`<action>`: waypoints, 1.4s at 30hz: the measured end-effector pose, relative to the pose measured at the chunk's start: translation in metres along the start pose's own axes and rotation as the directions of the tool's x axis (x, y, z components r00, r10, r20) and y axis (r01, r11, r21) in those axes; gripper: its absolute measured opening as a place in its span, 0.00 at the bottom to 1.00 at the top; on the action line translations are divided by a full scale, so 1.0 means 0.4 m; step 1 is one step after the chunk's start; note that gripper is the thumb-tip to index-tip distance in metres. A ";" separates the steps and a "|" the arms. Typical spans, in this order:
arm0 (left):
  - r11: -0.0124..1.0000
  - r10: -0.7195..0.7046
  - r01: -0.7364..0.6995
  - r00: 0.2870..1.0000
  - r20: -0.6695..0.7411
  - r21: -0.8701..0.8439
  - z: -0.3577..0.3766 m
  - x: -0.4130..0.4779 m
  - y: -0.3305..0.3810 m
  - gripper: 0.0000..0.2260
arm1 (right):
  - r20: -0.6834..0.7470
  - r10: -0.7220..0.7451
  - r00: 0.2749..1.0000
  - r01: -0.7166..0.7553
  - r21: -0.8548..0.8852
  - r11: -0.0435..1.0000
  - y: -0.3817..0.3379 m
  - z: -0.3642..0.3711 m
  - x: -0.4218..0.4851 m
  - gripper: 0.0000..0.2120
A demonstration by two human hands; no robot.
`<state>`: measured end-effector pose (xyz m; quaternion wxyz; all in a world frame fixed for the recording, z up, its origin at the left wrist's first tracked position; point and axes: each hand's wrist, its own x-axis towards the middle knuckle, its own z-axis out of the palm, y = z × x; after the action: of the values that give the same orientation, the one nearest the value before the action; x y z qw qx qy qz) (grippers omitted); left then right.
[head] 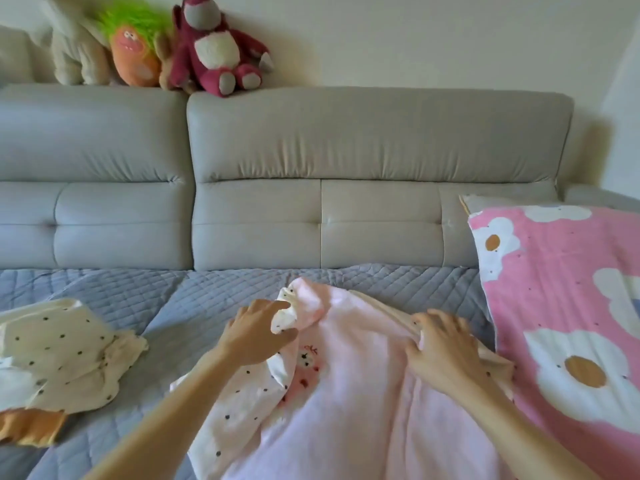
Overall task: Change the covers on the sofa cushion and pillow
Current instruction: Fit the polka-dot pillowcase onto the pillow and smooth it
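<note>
The pale pink padded pillow (349,393) lies at lower centre of the frame on the grey quilted seat mat (214,292). Its long axis runs from the person toward the sofa back. A white black-dotted cloth cover (242,403) is bunched along its left side. The left hand (258,332) pinches that cover at the pillow's far left corner. The right hand (440,344) grips a cream edge on the right, probably the same cover. Both hands sit level across the far end.
</note>
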<state>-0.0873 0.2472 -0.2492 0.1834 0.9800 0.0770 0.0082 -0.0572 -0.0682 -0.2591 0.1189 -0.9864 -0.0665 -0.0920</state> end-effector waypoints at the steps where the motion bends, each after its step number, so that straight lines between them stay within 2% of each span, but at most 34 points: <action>1: 1.000 -0.007 0.008 0.999 -0.033 0.011 0.019 -0.056 -0.017 0.31 | 0.006 -0.083 0.997 0.083 0.009 0.997 -0.041 0.006 -0.005 0.20; 4: 0.996 -0.065 0.072 0.989 -0.133 0.048 0.076 -0.205 -0.088 0.40 | 0.089 -0.334 0.938 0.318 0.157 0.935 -0.171 0.020 -0.022 0.24; 6: 0.994 -0.067 0.081 0.981 -0.181 0.068 0.113 -0.289 -0.132 0.42 | 0.164 -0.457 0.874 0.405 0.272 0.873 -0.244 0.045 -0.023 0.27; 7: 0.995 -0.062 0.076 0.980 -0.186 0.067 0.127 -0.324 -0.146 0.41 | 0.196 -0.493 0.848 0.436 0.274 0.858 -0.279 0.062 -0.017 0.29; 10: 0.985 0.075 -0.035 0.968 -0.237 0.169 0.154 -0.367 -0.193 0.32 | 0.258 -0.496 0.829 0.455 0.203 0.867 -0.364 0.122 0.037 0.35; 12: 0.969 0.134 -0.051 0.931 -0.340 0.241 0.140 -0.367 -0.221 0.20 | 0.286 -0.443 0.850 0.427 0.121 0.896 -0.400 0.153 0.083 0.37; 14: 0.947 0.151 -0.035 0.927 -0.342 0.320 0.099 -0.348 -0.226 0.09 | 0.320 -0.395 0.861 0.419 -0.009 0.908 -0.418 0.170 0.134 0.30; 15: 0.945 0.118 -0.006 0.938 -0.326 0.326 0.071 -0.335 -0.224 0.09 | 0.330 -0.378 0.865 0.412 -0.036 0.911 -0.425 0.172 0.158 0.24; 17: 0.969 -0.086 0.150 0.949 -0.305 0.195 0.002 -0.290 -0.225 0.13 | 0.264 -0.334 0.905 0.341 0.024 0.940 -0.429 0.174 0.217 0.17; 18: 0.977 -0.184 0.202 0.960 -0.213 0.071 -0.040 -0.261 -0.230 0.14 | 0.220 -0.288 0.932 0.275 0.086 0.958 -0.431 0.162 0.251 0.16; 20: 0.952 -0.230 0.227 0.973 0.010 -0.206 -0.116 -0.194 -0.245 0.14 | 0.181 -0.149 0.972 0.091 0.296 0.951 -0.434 0.119 0.324 0.13; 22: 0.915 -0.242 0.252 0.968 0.071 -0.316 -0.182 -0.117 -0.265 0.13 | 0.188 -0.027 0.982 -0.079 0.532 0.843 -0.436 0.077 0.380 0.11; 24: 0.903 -0.303 0.286 0.953 -0.002 -0.320 -0.236 -0.022 -0.281 0.12 | 0.136 0.028 0.990 -0.106 0.605 0.789 -0.446 0.050 0.424 0.10; 25: 0.910 -0.320 0.272 0.941 -0.113 -0.313 -0.253 0.031 -0.281 0.11 | 0.089 0.045 0.995 -0.092 0.633 0.769 -0.456 0.042 0.445 0.10; 27: 0.850 -0.406 0.220 0.853 -0.329 -0.478 -0.274 0.149 -0.276 0.08 | -0.026 0.070 0.997 -0.030 0.718 0.695 -0.484 0.043 0.498 0.10; 28: 0.782 -0.464 0.174 0.803 -0.374 -0.598 -0.271 0.209 -0.267 0.11 | -0.079 0.049 0.996 0.026 0.746 0.665 -0.495 0.047 0.530 0.10; 29: 0.758 -0.482 0.131 0.774 -0.412 -0.640 -0.261 0.255 -0.257 0.16 | -0.095 -0.019 0.995 0.083 0.740 0.668 -0.506 0.048 0.559 0.13; 30: 0.814 -0.419 0.113 0.793 -0.442 -0.569 -0.238 0.297 -0.251 0.23 | -0.054 -0.118 0.992 0.121 0.709 0.695 -0.512 0.054 0.583 0.21; 31: 0.889 -0.316 0.110 0.849 -0.424 -0.444 -0.206 0.327 -0.245 0.30 | 0.036 -0.200 0.979 0.123 0.680 0.723 -0.510 0.065 0.599 0.31; 32: 0.943 -0.230 0.112 0.901 -0.369 -0.315 -0.167 0.349 -0.244 0.36 | 0.127 -0.258 0.958 0.111 0.664 0.739 -0.500 0.075 0.606 0.39; 33: 0.966 -0.196 0.135 0.939 -0.283 -0.221 -0.133 0.352 -0.234 0.38 | 0.184 -0.290 0.939 0.101 0.659 0.745 -0.482 0.084 0.600 0.42; 35: 0.979 -0.191 0.180 0.974 -0.119 -0.099 -0.067 0.327 -0.216 0.33 | 0.164 -0.280 0.946 0.126 0.611 0.782 -0.422 0.101 0.563 0.39; 37: 0.990 -0.142 0.142 0.990 -0.025 0.005 -0.019 0.256 -0.190 0.29 | 0.093 -0.244 0.965 0.170 0.487 0.857 -0.339 0.112 0.504 0.31; 40: 0.996 -0.080 0.079 0.996 0.025 0.026 0.034 0.120 -0.139 0.24 | 0.134 -0.236 0.962 0.177 0.350 0.920 -0.189 0.097 0.380 0.22; 41: 0.996 -0.084 0.083 0.996 0.028 0.017 0.047 0.070 -0.119 0.24 | 0.167 -0.199 0.966 0.147 0.276 0.950 -0.133 0.087 0.335 0.22; 42: 0.994 -0.107 0.107 0.994 0.030 0.011 0.061 0.024 -0.099 0.25 | 0.201 -0.138 0.970 0.104 0.171 0.980 -0.078 0.075 0.288 0.26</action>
<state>-0.0827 0.2763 -0.2864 0.1803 0.9753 0.1264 -0.0170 0.0554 -0.0181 -0.2579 0.1837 -0.9720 -0.1462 0.0121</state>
